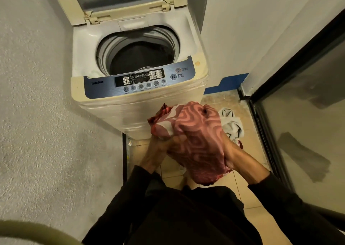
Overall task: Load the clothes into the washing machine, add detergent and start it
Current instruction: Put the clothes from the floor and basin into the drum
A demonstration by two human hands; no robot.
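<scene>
A top-loading washing machine (130, 103) stands in front of me with its lid (119, 2) raised. Dark clothing (141, 58) lies inside the drum. Below the blue control panel (140, 80) I hold a bundled pink and red patterned garment (194, 132) with both hands. My left hand (160, 146) grips its lower left side. My right hand (231, 155) grips its right side, with the fingers partly hidden under the cloth. No detergent is in view.
A white garment (231, 123) lies on the tiled floor to the right of the machine. A rough grey wall (46, 114) is close on the left. A dark-framed glass door (298, 114) stands at the right.
</scene>
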